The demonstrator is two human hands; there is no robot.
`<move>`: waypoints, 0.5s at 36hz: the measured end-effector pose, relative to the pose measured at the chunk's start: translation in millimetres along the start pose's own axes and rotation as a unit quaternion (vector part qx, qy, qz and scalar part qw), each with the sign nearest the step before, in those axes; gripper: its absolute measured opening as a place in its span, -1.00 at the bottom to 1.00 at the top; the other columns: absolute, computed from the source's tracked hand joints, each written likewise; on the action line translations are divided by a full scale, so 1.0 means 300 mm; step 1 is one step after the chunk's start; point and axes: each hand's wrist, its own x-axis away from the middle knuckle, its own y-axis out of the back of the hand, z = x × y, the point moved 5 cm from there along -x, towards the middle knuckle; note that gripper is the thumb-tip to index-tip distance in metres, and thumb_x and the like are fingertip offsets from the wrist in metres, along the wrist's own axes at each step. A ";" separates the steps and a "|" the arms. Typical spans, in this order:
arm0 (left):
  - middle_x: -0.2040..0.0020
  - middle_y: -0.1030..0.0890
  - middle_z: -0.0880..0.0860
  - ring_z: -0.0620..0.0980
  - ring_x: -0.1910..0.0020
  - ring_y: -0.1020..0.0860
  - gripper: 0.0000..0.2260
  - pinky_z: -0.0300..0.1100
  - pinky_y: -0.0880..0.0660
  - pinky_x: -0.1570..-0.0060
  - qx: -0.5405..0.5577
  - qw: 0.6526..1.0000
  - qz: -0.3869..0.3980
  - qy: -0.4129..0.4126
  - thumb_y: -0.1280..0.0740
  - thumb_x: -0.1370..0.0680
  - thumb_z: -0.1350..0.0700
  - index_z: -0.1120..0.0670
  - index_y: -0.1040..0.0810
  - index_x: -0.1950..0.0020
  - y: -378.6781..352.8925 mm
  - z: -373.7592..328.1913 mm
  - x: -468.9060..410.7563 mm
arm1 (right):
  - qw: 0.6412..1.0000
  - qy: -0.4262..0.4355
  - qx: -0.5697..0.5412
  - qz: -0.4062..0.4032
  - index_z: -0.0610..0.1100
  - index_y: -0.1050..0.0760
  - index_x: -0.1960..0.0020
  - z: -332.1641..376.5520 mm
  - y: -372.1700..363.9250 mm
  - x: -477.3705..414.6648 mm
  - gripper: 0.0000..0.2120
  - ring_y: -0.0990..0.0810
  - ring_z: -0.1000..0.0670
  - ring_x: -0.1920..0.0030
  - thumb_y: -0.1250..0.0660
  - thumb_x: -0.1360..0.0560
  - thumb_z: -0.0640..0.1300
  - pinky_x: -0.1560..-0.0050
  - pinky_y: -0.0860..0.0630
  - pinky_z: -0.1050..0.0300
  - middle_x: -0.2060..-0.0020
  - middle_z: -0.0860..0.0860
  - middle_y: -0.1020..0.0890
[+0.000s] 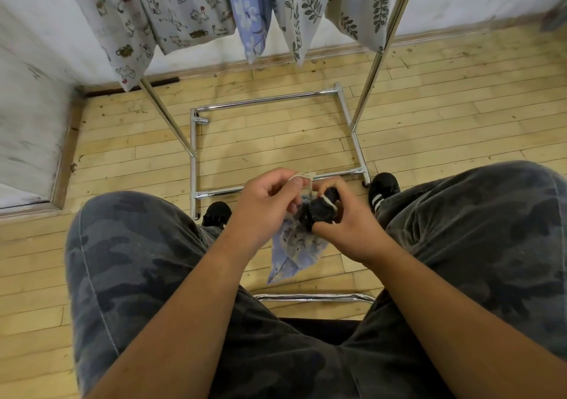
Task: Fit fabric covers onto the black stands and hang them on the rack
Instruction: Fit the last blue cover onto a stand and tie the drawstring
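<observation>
**Both hands on stand and cover, held over the lap**

Person is seated, knees apart, working in the gap between them above the floor.

- Right hand (346, 230): fingers curled round the black stand (320, 213), gripping it from the right side.
- Pale blue cover (296, 245): flowered fabric, bunched at the stand. It hangs down below both hands with its loose end free in the air between the legs. Can't tell how far the stand sits inside it.
- Left hand (264, 202): pinches a white cord (302, 181) between thumb and forefinger, other fingers curled in. The cord runs from the pinch down to the stand and across its top, next to the right hand's fingers.

Rack (264, 100): chrome tube with a rectangular base on the wood floor (122, 159) straight ahead. Two uprights rise out of the top of the frame, and the near base bar passes just behind the hands. Hanging up top, left to right: cat-print cover (171, 9), blue flower-print cover (250, 15), two leaf-print covers (302, 9).

Black shoes (216, 213) sit by the near base bar. Camouflage trousers (138, 260). A chrome bar (316, 297) lies below the hanging cover, near the seat. White wall (36, 107) behind and to the left.
</observation>
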 end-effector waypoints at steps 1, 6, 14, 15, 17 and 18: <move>0.28 -0.57 0.02 0.00 0.28 -0.54 -0.82 0.06 -0.60 0.06 0.016 1.000 -0.002 0.001 -0.31 -0.68 0.10 0.05 -0.71 -0.04 0.004 0.002 0.002 | 1.000 0.001 0.003 0.001 -0.08 -0.36 -0.12 0.002 -0.002 0.001 -0.60 -0.63 -0.31 -0.11 -0.42 -0.38 -0.33 -0.05 -0.60 -0.38 -0.16 -0.24 -0.58; 0.28 -0.50 0.03 0.01 0.37 -0.47 -0.84 0.06 -0.62 0.21 0.130 0.990 -0.008 0.049 -0.32 -0.67 0.16 0.01 -0.69 -0.11 0.000 0.008 0.008 | 1.000 -0.011 0.024 -0.013 -0.02 -0.38 -0.12 0.002 0.008 -0.002 -0.58 -0.61 -0.23 -0.20 -0.45 -0.42 -0.35 -0.11 -0.60 -0.30 -0.21 -0.12 -0.57; 0.33 -0.28 0.01 -0.03 0.38 -0.26 -0.81 -0.16 -0.37 0.38 0.200 0.975 -0.066 0.072 -0.32 -0.63 0.24 -0.04 -0.61 0.06 0.047 0.030 -0.012 | 0.998 -0.034 0.001 -0.058 0.01 -0.40 -0.04 -0.004 0.034 -0.011 -0.60 -0.61 -0.19 -0.16 -0.45 -0.40 -0.38 -0.05 -0.62 -0.27 -0.14 -0.09 -0.61; 0.33 -0.32 0.00 -0.03 0.36 -0.30 -0.79 -0.13 -0.41 0.32 0.205 0.975 -0.058 0.063 -0.32 -0.61 0.24 -0.04 -0.60 0.12 0.048 0.029 -0.013 | 0.998 -0.032 0.004 -0.060 0.00 -0.40 -0.04 -0.006 0.034 -0.012 -0.60 -0.60 -0.17 -0.17 -0.45 -0.40 -0.38 -0.06 -0.63 -0.23 -0.14 -0.08 -0.61; 0.29 -0.41 -0.02 -0.03 0.29 -0.40 -0.80 -0.10 -0.46 0.21 0.205 0.977 -0.034 0.041 -0.34 -0.54 0.24 -0.04 -0.55 0.21 0.044 0.020 -0.013 | 0.998 -0.030 0.012 -0.061 0.00 -0.40 -0.06 -0.010 0.033 -0.012 -0.60 -0.60 -0.13 -0.18 -0.46 -0.41 -0.37 -0.07 -0.64 -0.20 -0.14 -0.03 -0.60; 0.27 -0.45 -0.03 -0.04 0.25 -0.42 -0.80 -0.09 -0.47 0.18 0.201 0.979 -0.022 0.035 -0.35 -0.50 0.23 -0.04 -0.52 0.25 0.039 0.014 -0.012 | 0.997 -0.029 0.017 -0.062 0.01 -0.40 -0.06 -0.012 0.032 -0.012 -0.60 -0.61 -0.11 -0.19 -0.46 -0.41 -0.35 -0.08 -0.64 -0.18 -0.13 -0.02 -0.60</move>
